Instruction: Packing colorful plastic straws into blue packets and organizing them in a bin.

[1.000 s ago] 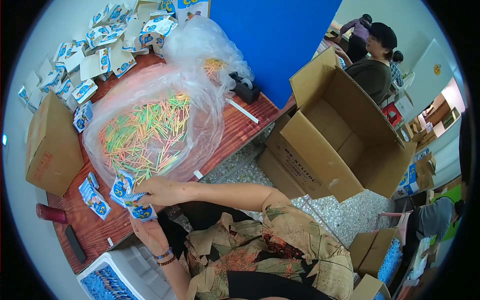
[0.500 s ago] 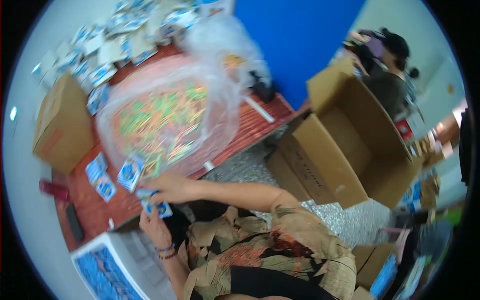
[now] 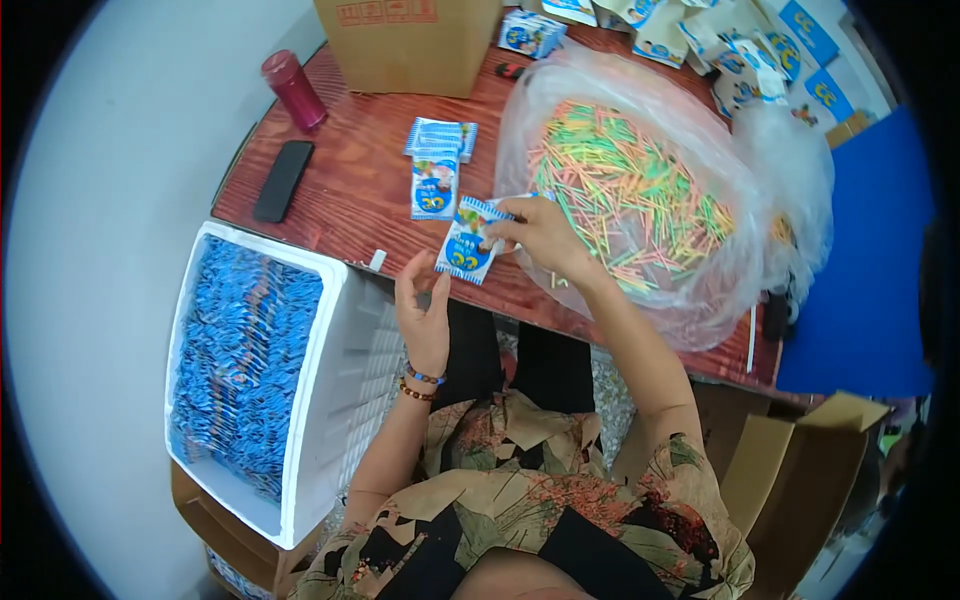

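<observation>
A small blue-and-white packet (image 3: 466,243) is pinched by its right side in my right hand (image 3: 548,235), over the front part of the table. Part of another pale blue-striped edge shows behind those fingers; I cannot make out what it belongs to. My left hand (image 3: 427,318) is just below the packet, thumb and fingers apart, holding nothing. Beyond the hands lie similar packets, one upright (image 3: 435,186) overlapping others placed crosswise (image 3: 463,136). To the right of my right hand, a large clear plastic bag (image 3: 520,125) lies spread open, full of thin green, yellow and pink sticks (image 3: 640,180).
A white foam box (image 3: 340,370) packed with blue packets (image 3: 245,350) stands at left. On the red-brown table (image 3: 350,200) are a black phone (image 3: 284,181), a dark-red cylinder (image 3: 294,90), a carton (image 3: 410,45) and paper bags (image 3: 660,35). An open carton (image 3: 800,470) sits lower right.
The view has swung round toward the foam box and table. Both hands were together at a packet; now my left hand is apart from it and open, while my right holds a packet.
</observation>
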### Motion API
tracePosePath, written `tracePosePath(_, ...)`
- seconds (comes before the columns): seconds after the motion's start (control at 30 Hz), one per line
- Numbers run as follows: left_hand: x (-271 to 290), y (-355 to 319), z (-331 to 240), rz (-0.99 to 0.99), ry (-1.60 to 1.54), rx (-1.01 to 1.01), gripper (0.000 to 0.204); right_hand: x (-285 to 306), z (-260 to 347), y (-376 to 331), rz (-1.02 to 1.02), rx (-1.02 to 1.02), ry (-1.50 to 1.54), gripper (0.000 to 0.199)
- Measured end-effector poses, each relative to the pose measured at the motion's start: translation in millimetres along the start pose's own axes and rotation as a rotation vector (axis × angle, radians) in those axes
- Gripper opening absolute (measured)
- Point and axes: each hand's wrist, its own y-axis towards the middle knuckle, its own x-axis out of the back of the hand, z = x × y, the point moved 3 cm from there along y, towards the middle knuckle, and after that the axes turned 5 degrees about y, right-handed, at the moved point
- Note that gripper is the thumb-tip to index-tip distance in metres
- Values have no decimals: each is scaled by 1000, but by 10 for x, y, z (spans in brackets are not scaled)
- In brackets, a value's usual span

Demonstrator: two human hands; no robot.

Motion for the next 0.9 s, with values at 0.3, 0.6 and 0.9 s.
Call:
tracePosePath(0.3, -249, 850, 160, 25, 624, -208, 88, -211, -103, 1011, 81, -28, -217, 29)
tracePosePath(0.6, -341, 985, 258, 27, 700, -174, 82, 422, -86, 644, -224, 227, -327, 27)
tracePosePath(0.9, -322, 807, 120, -33, 655, -351, 60, 791, -294, 205, -113, -12, -619, 34)
